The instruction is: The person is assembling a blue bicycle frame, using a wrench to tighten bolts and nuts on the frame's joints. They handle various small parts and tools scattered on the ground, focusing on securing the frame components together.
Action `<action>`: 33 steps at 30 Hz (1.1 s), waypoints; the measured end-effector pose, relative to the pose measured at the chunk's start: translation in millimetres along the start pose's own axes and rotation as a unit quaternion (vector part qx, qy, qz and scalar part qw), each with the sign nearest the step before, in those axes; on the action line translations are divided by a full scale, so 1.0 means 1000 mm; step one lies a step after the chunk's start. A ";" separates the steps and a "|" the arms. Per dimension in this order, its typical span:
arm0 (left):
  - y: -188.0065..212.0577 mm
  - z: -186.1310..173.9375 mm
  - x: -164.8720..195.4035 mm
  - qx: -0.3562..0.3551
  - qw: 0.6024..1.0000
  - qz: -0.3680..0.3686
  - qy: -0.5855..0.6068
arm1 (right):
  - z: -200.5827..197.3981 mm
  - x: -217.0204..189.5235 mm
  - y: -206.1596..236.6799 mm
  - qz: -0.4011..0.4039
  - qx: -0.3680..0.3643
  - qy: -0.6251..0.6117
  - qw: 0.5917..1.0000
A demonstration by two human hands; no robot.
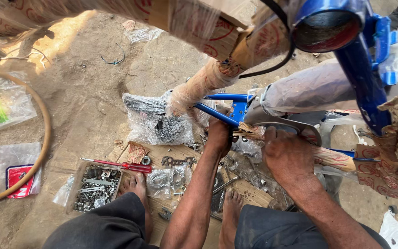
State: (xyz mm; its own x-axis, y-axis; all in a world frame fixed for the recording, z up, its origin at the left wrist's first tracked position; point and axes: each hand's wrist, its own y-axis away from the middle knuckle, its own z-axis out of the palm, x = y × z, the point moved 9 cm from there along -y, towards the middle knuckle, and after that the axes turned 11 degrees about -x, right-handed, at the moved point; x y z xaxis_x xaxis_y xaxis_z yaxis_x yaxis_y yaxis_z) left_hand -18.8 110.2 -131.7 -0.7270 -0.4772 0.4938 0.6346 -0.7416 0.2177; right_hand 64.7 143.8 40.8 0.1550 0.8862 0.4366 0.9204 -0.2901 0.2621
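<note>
Gripping the blue-painted steel bicycle frame (236,110) low over the flattened cardboard sheet (249,191), left hand (219,133) steadies its thin stays while right hand (289,154) clamps the paper-wrapped tube; red-handled screwdriver (123,165) and tray of nuts and bolts (95,189) lie near.

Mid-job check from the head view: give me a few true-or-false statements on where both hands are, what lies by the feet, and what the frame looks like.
1. Both hands, left hand and right hand, are on the blue bicycle frame. True.
2. A red-handled screwdriver lies on the cardboard beside a tray of nuts and bolts. True.
3. The frame is bare of wrapping. False: brown paper wrapping and plastic cover much of it.
4. The person wears boots. False: the left foot is bare.
5. The right hand holds the screwdriver. False: it lies untouched on the cardboard.
</note>
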 end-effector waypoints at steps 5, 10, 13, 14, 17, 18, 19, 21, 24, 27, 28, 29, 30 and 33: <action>0.000 0.005 0.016 -0.025 0.999 0.025 -0.039 | -0.011 0.002 0.000 0.018 0.011 -0.044 0.999; -0.017 0.011 0.019 -0.127 0.991 0.006 -0.032 | -0.015 -0.003 0.008 0.038 0.013 -0.020 0.999; -0.029 0.013 0.023 -0.137 0.989 0.011 -0.055 | -0.022 -0.003 0.015 0.041 0.062 0.020 0.997; -0.031 0.020 0.031 -0.172 0.977 0.044 -0.115 | -0.022 -0.002 0.016 0.031 0.066 0.004 0.997; -0.035 0.030 0.039 -0.234 0.952 0.064 -0.187 | -0.026 0.000 0.018 0.009 0.108 -0.037 0.993; -0.037 0.026 0.031 -0.233 0.963 0.021 -0.134 | -0.030 0.000 0.020 0.005 0.140 -0.041 0.989; -0.038 0.023 0.023 -0.229 0.970 -0.024 -0.079 | -0.034 0.000 0.023 0.000 0.168 -0.047 0.985; -0.039 0.015 0.017 -0.211 0.972 -0.050 -0.086 | -0.034 -0.001 0.024 -0.001 0.171 -0.057 0.984; -0.038 0.012 0.016 -0.219 0.958 -0.015 -0.183 | -0.032 -0.002 0.026 -0.001 0.168 -0.063 0.984; -0.038 0.006 0.009 -0.208 0.957 -0.026 -0.199 | -0.030 0.000 0.026 -0.004 0.165 -0.092 0.982; -0.038 0.003 0.004 -0.196 0.963 -0.046 -0.181 | -0.028 0.001 0.026 -0.007 0.160 -0.107 0.981; -0.037 0.000 0.000 -0.186 0.977 -0.059 -0.092 | -0.028 0.000 0.026 -0.010 0.160 -0.102 0.982; -0.036 -0.001 -0.003 -0.179 0.981 -0.071 -0.004 | -0.027 0.001 0.026 -0.009 0.163 -0.096 0.982; -0.040 0.007 0.002 -0.220 0.974 -0.016 0.054 | -0.023 0.002 0.026 -0.001 0.154 -0.096 0.983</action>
State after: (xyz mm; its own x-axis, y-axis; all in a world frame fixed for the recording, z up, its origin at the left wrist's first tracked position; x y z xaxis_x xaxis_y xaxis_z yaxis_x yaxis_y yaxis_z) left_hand -43.8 142.6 -134.2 -0.7830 -0.4794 0.3963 0.4543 -0.8760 -0.1621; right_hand 80.6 130.2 68.2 0.1918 0.9471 0.2572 0.9811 -0.1923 -0.0233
